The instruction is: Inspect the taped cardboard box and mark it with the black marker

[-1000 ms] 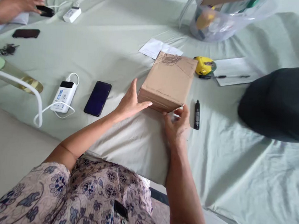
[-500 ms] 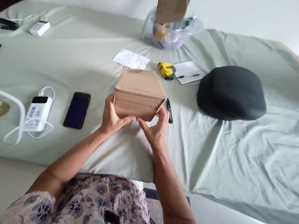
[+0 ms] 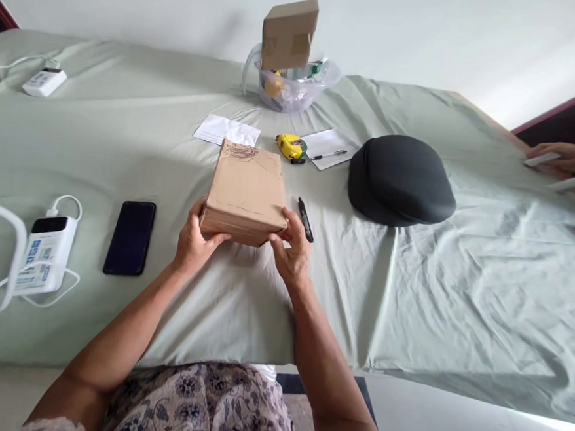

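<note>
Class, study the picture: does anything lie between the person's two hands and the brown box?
Nothing visible does. The left hand and the right hand both grip the near end of the brown box, with skin directly on the cardboard. The black marker lies beside the right hand, on its outer side, not in between.

Both bare forearms rise from the lower edge and converge toward the middle. The left hand [image 3: 194,238] curls at the near left corner of a brown box [image 3: 247,190], thumb lying along the near face and fingers tucked beneath. The right hand [image 3: 291,252] grips the near right corner, thumb at the top edge, its wrist nearly straight. The hands are close together but not touching.
</note>
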{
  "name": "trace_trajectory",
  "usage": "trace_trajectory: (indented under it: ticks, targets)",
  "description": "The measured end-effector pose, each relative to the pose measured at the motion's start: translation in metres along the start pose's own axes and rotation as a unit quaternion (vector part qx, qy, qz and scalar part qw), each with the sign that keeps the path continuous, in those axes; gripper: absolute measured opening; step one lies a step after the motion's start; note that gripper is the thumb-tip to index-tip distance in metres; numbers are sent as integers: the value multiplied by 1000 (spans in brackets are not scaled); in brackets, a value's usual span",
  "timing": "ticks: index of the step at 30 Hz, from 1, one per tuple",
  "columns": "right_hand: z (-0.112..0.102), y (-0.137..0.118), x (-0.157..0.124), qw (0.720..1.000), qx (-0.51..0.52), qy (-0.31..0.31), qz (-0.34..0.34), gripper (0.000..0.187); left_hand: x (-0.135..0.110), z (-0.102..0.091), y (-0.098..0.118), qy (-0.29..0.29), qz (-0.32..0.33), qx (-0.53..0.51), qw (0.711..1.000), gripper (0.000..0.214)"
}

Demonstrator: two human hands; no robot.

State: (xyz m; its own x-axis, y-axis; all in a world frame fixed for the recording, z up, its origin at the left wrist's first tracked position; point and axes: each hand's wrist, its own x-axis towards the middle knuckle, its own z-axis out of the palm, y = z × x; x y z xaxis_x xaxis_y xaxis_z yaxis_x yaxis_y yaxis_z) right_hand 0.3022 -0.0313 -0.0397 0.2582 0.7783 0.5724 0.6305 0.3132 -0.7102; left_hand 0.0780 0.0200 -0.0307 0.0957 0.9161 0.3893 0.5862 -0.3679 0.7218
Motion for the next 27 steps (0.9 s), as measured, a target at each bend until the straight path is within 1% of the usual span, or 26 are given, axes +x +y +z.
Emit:
trace_trajectory:
  ticks: [1,3,6,7,9,11,13,14,16,17,19,21,23,25,27]
  targets:
    - [-2,-1,2,1000,-5,14,2,50,1,0,-1,-15,-7,1,1000,83]
    - [-6,-3,6,999,-18,40,2,42,0,2,-2,-45,-20,-1,999,73]
    - [-8,-7,9,998,-22,59,-19,41,-4,4,0,-54,-27,-15,998,69]
    - [-7,-9,8,998,-21,60,-29,41,-5,3,1,-49,-25,-25,998,72]
    - [-3,-15,4,997,-13,51,-54,40,-5,2,2,-28,-16,-51,998,85]
    - [4,-23,-4,996,9,26,-89,36,-3,-1,1,1,-2,-71,997,101]
    - [11,-32,-12,990,40,-10,-134,33,1,-4,-1,32,14,-64,997,108]
    - [15,-36,-15,987,48,-31,-153,32,2,-6,-1,43,28,-49,998,105]
    - [22,-43,-21,981,47,-75,-175,24,5,-9,1,49,74,-3,996,90]
    - [25,-44,-22,979,45,-92,-179,21,5,-10,3,43,103,21,994,80]
    - [28,-45,-23,976,58,-108,-178,21,3,-11,9,17,160,58,985,61]
    - [29,-44,-22,977,84,-86,-179,26,-1,-10,14,-14,205,76,976,50]
    - [28,-41,-20,981,91,-43,-167,33,-5,-7,18,-28,251,73,965,50]
    - [28,-39,-18,987,74,-14,-140,36,-8,-1,19,-12,293,62,954,55]
    - [31,-38,-16,992,53,-12,-113,34,-9,5,19,20,316,56,947,54]
